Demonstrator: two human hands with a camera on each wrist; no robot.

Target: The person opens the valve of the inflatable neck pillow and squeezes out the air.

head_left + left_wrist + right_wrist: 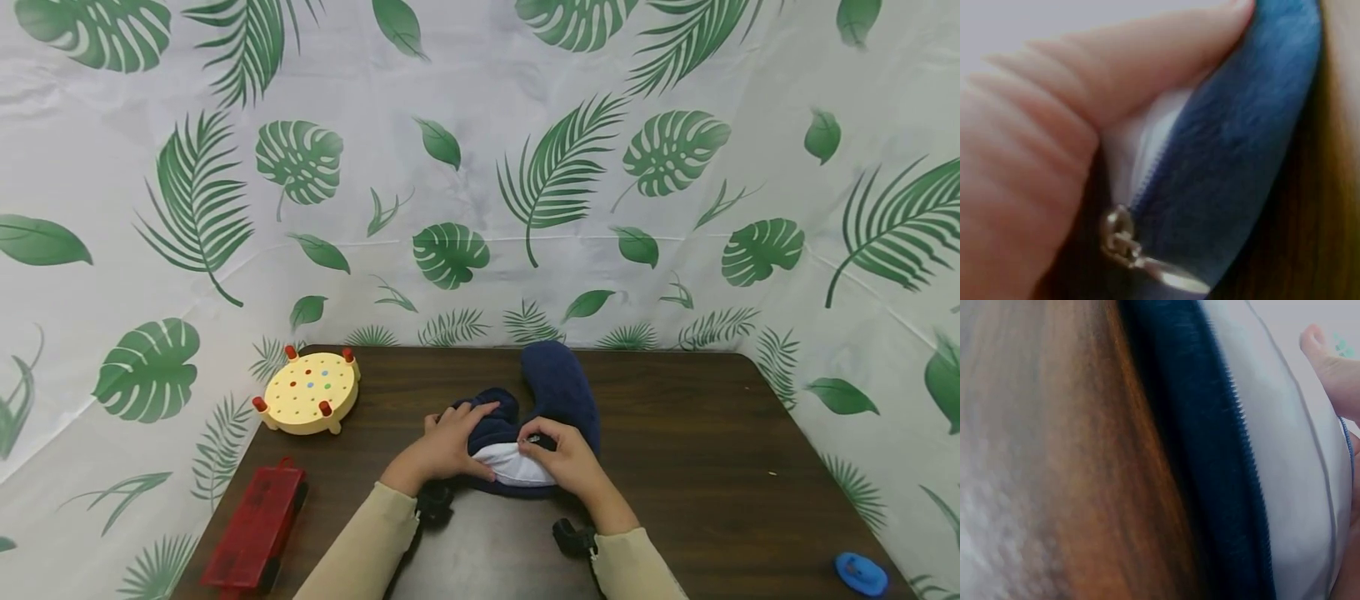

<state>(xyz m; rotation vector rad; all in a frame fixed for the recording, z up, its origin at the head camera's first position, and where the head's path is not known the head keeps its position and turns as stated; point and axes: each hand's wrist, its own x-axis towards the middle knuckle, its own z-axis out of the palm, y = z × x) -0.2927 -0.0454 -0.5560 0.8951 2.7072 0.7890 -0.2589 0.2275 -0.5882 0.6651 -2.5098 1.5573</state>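
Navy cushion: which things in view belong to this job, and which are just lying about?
Apparently in the job: navy cushion, white inner material, zip slider, left hand, right hand.
Apparently just lying about: round yellow board, red elongated object, small blue object.

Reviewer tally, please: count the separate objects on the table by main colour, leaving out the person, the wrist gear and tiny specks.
Navy: 1, the cushion
Yellow: 1, the round pegged toy
Red: 1, the long toy
Bright blue: 1, the small item
Total: 4

Curved navy pillow (562, 383), seemingly part-unzipped, white fabric (512, 467) showing
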